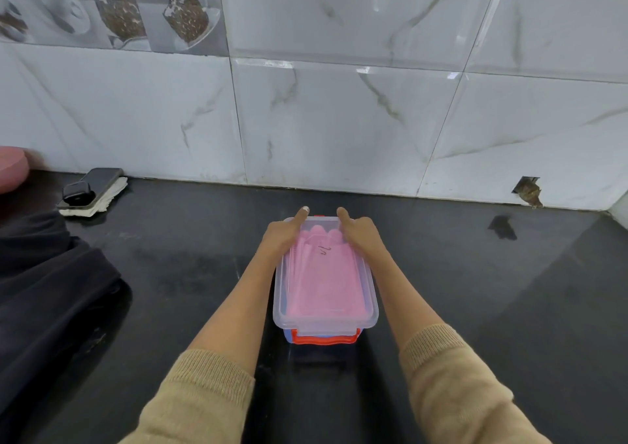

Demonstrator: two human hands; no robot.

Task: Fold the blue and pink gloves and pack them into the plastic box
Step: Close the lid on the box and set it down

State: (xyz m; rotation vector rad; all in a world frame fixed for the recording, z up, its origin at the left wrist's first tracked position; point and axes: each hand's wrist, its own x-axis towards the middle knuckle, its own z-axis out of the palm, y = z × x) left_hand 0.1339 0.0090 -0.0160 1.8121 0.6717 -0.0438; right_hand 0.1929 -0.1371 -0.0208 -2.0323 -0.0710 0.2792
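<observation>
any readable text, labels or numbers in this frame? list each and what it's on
None can be read.
Dark scribble on the clear lid of the plastic box, above the pink glove: a handwritten mark, not legible as a letter or number.
Phone and the small black device on it: no text visible.
Wall tile picture of cups: no lettering.

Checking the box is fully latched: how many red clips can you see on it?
2: one red clip on the box's near end, one barely showing at the far end between the thumbs. Side clips, if any, are hidden by the hands.
</observation>
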